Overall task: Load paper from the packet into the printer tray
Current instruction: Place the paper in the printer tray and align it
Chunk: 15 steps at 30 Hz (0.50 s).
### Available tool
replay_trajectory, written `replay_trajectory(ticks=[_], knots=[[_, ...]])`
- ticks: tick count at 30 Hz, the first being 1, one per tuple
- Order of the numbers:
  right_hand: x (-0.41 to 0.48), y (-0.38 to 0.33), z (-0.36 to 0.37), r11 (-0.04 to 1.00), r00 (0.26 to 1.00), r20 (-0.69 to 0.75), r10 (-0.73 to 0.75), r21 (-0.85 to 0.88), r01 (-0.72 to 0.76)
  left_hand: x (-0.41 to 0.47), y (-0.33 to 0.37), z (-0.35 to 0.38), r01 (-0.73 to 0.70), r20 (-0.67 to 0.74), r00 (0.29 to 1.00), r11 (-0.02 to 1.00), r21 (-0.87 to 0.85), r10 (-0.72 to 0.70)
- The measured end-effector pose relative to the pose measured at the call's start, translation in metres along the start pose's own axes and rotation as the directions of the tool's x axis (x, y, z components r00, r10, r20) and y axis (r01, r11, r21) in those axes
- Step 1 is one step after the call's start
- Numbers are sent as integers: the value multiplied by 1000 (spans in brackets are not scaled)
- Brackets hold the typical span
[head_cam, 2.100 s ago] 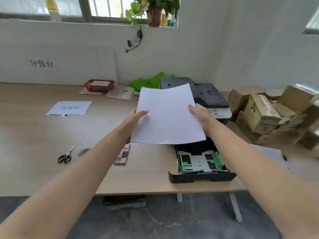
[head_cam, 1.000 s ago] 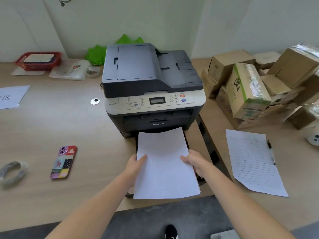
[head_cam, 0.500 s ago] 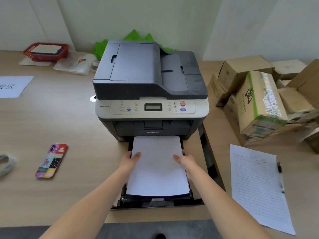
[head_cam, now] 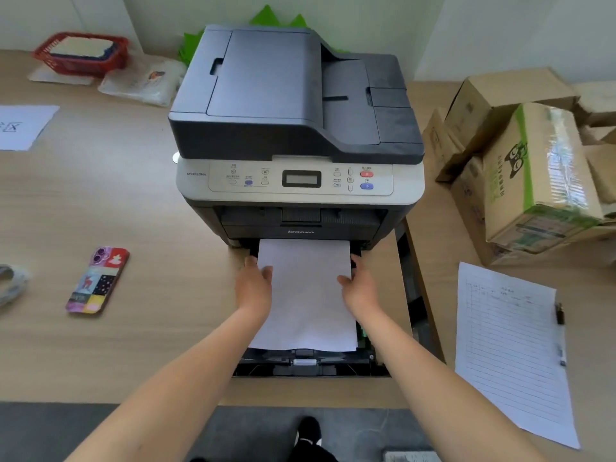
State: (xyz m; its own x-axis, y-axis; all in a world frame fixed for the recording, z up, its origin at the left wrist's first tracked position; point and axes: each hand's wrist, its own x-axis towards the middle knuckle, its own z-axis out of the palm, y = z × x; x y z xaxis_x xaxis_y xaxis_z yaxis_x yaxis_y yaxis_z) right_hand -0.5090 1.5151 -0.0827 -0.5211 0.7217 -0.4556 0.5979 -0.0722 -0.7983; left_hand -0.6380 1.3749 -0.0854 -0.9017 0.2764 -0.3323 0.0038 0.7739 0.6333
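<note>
A grey and dark printer (head_cam: 293, 128) stands on the wooden table. Its black paper tray (head_cam: 310, 365) is pulled out toward me at the table's front edge. A white paper stack (head_cam: 306, 295) lies over the tray, its far edge at the printer's slot. My left hand (head_cam: 255, 283) grips the stack's left edge, thumb on top. My right hand (head_cam: 360, 285) grips the right edge the same way. The paper packet is not in view.
A phone (head_cam: 96, 280) in a colourful case lies left of the tray. A lined sheet (head_cam: 510, 348) with a pen lies to the right. Cardboard boxes (head_cam: 533, 171) pile at the right. A red basket (head_cam: 81, 55) and a plastic bag sit back left.
Both hands have carried the paper down from in front of me onto the open tray and pushed it farther toward the printer's slot. My view has closed in on the printer.
</note>
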Motion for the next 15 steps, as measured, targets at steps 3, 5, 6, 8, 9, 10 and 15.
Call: replay_trajectory(ticks=[3,5,6,8,9,10,15], knots=[[-6,3,6,978,995,19,-98,-183,100,1,-9,0,-127,-21,990,945,300,140],[-11,6,7,896,976,22,-214,-394,206,-5,-18,-2,-198,-28,974,900,388,226],[-12,9,6,820,960,16,-279,-516,247,-9,-23,-4,-220,-33,968,903,369,249],[-14,12,1,714,946,33,-322,-647,266,-15,-35,-6,-232,-30,967,921,313,254],[-16,14,-1,707,951,64,-301,-654,268,-18,-42,-8,-217,4,974,931,293,226],[-19,16,-4,717,957,107,-270,-641,274,-20,-50,-10,-199,64,980,940,276,189],[-38,39,-10,616,915,341,-216,-679,399,-35,-72,-16,-262,341,929,903,340,141]])
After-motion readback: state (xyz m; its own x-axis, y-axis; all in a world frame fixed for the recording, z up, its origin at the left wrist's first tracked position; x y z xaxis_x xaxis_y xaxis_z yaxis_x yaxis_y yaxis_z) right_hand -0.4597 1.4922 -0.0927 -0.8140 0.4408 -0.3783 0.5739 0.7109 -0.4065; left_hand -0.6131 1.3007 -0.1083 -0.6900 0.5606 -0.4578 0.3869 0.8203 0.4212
